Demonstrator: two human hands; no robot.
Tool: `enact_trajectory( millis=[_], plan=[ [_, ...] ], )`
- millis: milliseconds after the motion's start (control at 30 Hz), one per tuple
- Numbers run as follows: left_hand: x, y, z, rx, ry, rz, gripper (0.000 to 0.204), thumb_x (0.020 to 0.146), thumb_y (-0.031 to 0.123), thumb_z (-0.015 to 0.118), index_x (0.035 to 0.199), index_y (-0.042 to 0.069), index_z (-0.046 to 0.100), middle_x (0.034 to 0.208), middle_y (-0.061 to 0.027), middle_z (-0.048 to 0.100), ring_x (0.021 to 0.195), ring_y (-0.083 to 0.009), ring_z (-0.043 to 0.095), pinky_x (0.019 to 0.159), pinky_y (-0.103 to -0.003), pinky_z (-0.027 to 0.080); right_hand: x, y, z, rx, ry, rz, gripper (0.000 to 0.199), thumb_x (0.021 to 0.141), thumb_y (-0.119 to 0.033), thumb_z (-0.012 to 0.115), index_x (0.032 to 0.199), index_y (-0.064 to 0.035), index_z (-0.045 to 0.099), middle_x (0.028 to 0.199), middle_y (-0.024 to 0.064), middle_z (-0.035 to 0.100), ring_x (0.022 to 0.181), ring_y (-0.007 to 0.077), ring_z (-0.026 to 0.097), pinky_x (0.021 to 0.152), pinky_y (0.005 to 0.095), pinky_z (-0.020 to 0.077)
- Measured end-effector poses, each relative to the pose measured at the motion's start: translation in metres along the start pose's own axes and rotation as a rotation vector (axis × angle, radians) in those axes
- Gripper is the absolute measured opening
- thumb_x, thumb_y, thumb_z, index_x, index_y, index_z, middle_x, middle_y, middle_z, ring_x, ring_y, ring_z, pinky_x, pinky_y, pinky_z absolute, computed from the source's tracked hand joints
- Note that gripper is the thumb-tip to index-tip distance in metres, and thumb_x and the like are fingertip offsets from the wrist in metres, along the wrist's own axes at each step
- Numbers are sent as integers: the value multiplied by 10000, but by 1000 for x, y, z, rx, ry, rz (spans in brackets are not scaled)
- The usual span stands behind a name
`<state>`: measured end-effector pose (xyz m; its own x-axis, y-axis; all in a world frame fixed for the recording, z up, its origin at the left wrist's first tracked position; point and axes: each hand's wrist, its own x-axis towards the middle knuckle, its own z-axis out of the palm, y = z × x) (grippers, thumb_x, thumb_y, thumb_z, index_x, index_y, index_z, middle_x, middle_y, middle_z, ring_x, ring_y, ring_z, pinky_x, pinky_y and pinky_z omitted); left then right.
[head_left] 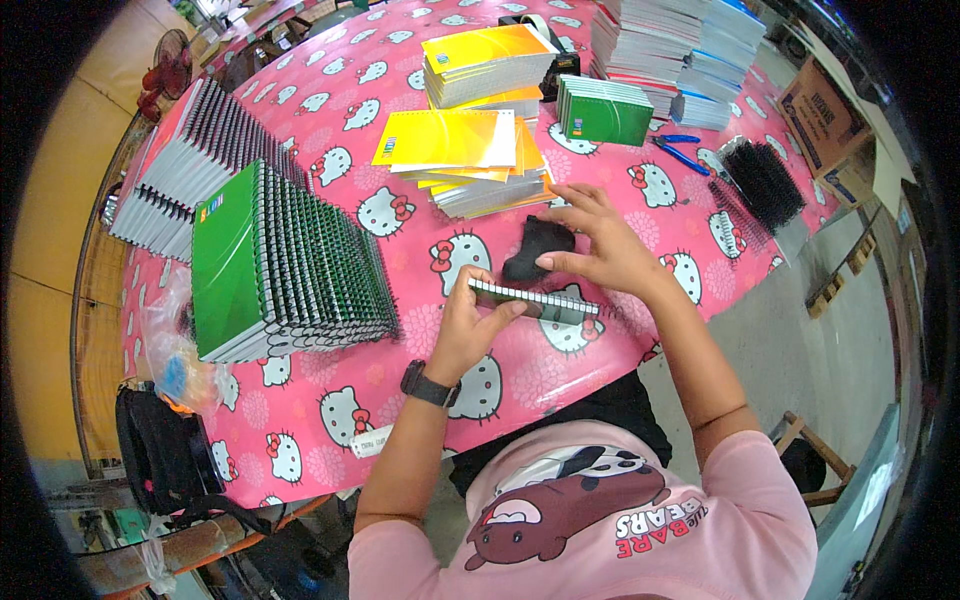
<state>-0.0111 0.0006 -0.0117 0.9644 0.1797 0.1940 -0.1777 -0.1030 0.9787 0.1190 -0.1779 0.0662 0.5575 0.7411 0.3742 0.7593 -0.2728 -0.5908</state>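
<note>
My left hand (pixel 470 325) grips a small notebook (pixel 562 306), tilted up on its edge. A row of evenly spaced holes or coil loops runs along the notebook's upper edge; which of the two I cannot tell. Just beyond it lies a crumpled piece of black cloth (pixel 540 246). Over the cloth's right side hovers my right hand (pixel 598 238), its fingers spread and its thumb at or just above the cloth. The fingertips come close to a stack of yellow-covered pads (pixel 450 140) with white pages.
Coil-bound green notebooks (pixel 225 260) stand piled on the left, beside another spiral-bound pile (pixel 180 150). Green pads (pixel 605 110), tall paper stacks (pixel 650 45), blue-handled pliers (pixel 682 152) and black coils (pixel 765 185) occupy the far right. A pink patterned cloth (pixel 480 385) covers the table.
</note>
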Motion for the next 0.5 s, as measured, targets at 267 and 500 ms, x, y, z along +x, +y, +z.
enact_trajectory(
  millis=[267,500],
  plan=[
    [-5,66,11,179,153,190,262,774,142,733,898,30,531,797,-39,569,724,-110,552,654,-252,449,-9,-76,0,427,-13,39,282,743,-75,702,995,-18,588,869,105,592,824,265,588,723,336,474],
    [-15,82,4,55,242,224,176,757,2,690,884,17,569,843,-27,580,761,-87,544,676,-222,441,-14,-88,11,306,159,-130,212,771,-72,669,960,-27,583,846,114,585,780,282,576,692,337,470]
  ],
)
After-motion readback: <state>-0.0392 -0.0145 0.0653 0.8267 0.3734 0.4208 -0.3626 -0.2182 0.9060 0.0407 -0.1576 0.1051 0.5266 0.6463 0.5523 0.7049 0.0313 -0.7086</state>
